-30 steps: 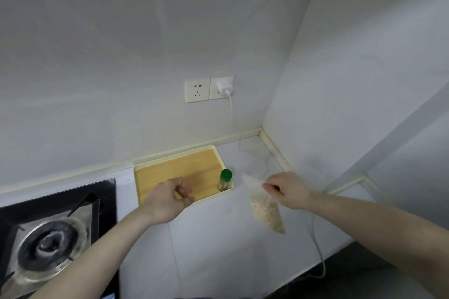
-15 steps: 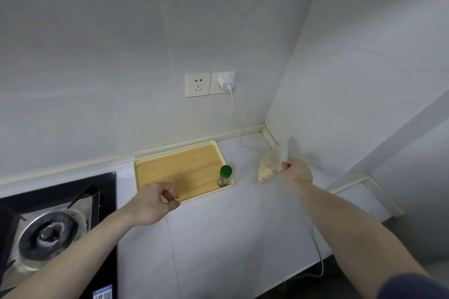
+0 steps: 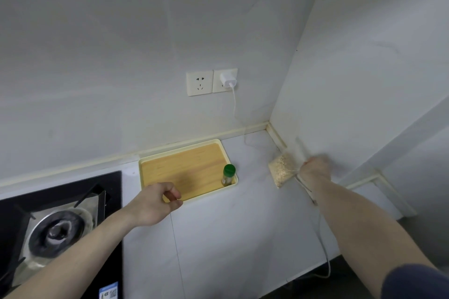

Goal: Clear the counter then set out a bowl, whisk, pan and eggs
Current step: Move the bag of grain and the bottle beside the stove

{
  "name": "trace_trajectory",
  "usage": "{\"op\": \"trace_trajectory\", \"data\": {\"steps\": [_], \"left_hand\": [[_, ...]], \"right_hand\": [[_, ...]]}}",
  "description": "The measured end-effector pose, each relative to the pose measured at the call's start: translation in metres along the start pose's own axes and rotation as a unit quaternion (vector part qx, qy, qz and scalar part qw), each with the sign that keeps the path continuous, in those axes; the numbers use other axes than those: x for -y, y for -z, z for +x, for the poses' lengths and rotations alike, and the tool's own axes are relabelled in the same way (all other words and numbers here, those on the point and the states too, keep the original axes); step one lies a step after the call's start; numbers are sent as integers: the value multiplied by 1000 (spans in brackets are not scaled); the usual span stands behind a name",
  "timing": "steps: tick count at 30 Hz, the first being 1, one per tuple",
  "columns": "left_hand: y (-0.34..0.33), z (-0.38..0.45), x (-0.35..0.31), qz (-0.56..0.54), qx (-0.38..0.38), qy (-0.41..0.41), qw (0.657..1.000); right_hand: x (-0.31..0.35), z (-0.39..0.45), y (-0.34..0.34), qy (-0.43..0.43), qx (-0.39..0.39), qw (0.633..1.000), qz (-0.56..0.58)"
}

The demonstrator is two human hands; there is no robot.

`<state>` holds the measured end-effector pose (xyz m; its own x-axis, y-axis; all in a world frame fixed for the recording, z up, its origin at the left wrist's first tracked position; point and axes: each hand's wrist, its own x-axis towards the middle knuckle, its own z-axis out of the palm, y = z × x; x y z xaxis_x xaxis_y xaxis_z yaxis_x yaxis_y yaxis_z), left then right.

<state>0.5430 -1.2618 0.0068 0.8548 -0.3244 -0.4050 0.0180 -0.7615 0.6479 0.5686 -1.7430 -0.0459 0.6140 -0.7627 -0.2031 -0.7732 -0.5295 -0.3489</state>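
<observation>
My right hand (image 3: 315, 168) grips the top of a clear plastic bag of pale grains (image 3: 281, 169), holding it near the right wall by the counter's back corner. The hand is blurred. My left hand (image 3: 158, 202) hovers over the front edge of a wooden tray (image 3: 184, 167) with its fingers loosely curled and nothing in it. A small bottle with a green cap (image 3: 228, 175) stands in the tray's front right corner. No bowl, whisk, pan or eggs are in view.
A gas hob (image 3: 56, 228) lies at the left of the white counter (image 3: 230, 238). A charger (image 3: 228, 79) sits in the wall socket, and its white cable (image 3: 323, 245) runs down across the counter and off the front right edge.
My right hand has carried the grain bag from the counter's middle back toward the right wall corner. My left hand has drawn back slightly from the tray.
</observation>
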Motion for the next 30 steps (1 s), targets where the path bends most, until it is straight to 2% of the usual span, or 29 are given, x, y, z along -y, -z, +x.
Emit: {"op": "trace_trajectory", "data": {"steps": [5,7,9,11,14,17,19,21,25,30], "left_hand": [[-1,3,-6,-5,2,-6,1000],[-2,1,-8,-17,-1,-5,1000],[-4,-4,-10,-29,-12,-7,999],[-6,-14,-11,-32,-36,-15,999],[-6,-36,-5,-17,-83,-19,996],[0,-72,24,7,-131,12,991],[5,-96,44,19,-151,33,988],[11,-125,67,17,-172,60,983],[19,-196,109,3,-235,123,964],[23,-280,151,-8,-305,185,934]], "right_hand": [[11,-27,-10,52,-57,997,10],[22,-47,-27,121,-89,984,93],[40,-80,-44,175,-99,955,219],[64,-124,-53,207,-73,925,310],[99,-190,-64,278,3,887,368],[130,-249,-78,387,161,856,304],[144,-279,-82,425,288,831,213],[158,-307,-84,461,367,796,136],[176,-368,-89,543,425,722,63],[188,-444,-84,607,442,660,25]]}}
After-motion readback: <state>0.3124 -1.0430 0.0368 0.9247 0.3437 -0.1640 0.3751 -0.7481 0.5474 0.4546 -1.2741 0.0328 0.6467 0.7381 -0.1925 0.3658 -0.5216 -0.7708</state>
